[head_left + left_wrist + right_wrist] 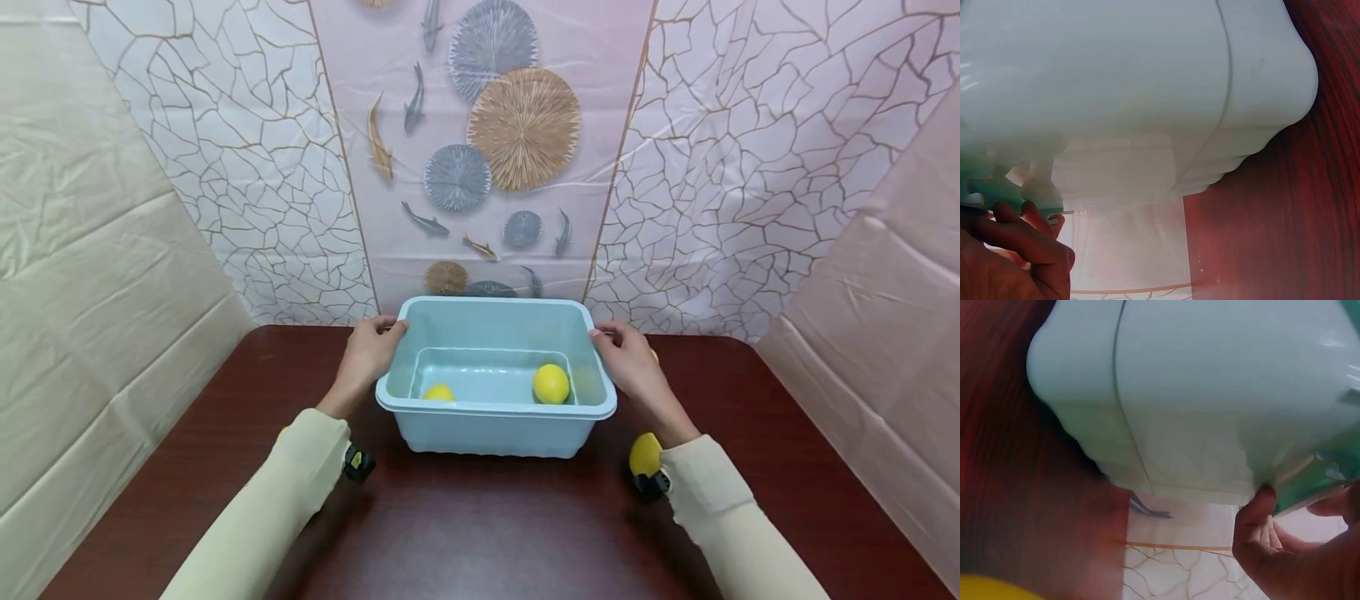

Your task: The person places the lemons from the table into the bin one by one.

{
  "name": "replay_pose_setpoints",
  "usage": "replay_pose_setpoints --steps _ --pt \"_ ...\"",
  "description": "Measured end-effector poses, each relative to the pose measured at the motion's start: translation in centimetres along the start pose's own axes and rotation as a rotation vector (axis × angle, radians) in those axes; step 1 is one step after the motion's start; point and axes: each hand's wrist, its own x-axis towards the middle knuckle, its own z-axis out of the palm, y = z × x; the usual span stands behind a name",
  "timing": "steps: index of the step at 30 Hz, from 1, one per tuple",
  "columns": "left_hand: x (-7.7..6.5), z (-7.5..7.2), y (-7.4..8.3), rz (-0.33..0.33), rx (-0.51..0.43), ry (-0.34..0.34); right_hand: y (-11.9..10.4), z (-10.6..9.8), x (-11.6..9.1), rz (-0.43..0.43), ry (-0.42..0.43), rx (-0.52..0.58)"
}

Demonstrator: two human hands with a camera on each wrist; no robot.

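A light blue plastic tub (495, 432) is at the middle of the table, its open top facing up. Two yellow round things show inside: one whole (551, 384) at the right, another (439, 392) partly hidden by the front wall. My left hand (372, 346) grips the rim at the left end, thumb on top. At the opposite end my right hand (628, 358) holds the rim the same way. Both wrist views show curled fingers at the rim beside the tub's wall (1097, 75). Whether its base touches the table cannot be told.
On the dark red table (480, 525), a yellow object (645, 455) lies by my right wrist, partly covered. Slivers of yellow show beyond the right hand (655, 356) and beside the left sleeve (282, 431). A patterned cloth backdrop (675, 208) rises behind the table.
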Motion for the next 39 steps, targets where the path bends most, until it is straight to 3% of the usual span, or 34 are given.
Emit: replay_pose_setpoints --steps 4,8,13,23,34,39 --pt "0.0 0.0 0.2 0.011 -0.003 0.002 0.1 -0.5 0.5 0.081 -0.062 0.159" --pt "0.0 0.0 0.4 0.025 -0.007 0.004 0.2 -1.2 1.0 0.109 -0.125 0.261" --pt "-0.1 0.0 0.3 0.013 -0.015 -0.011 0.7 -1.9 1.2 0.139 -0.21 0.33" --pt "-0.4 0.2 -0.1 0.013 -0.022 -0.004 1.5 -2.1 1.5 0.177 -0.266 0.449" --pt "-0.4 -0.1 -0.7 0.043 0.066 0.054 1.6 -1.0 1.1 0.21 -0.211 0.517" --pt "-0.6 -0.9 -0.1 0.094 0.125 0.011 1.6 -0.9 1.2 0.229 -0.184 0.537"
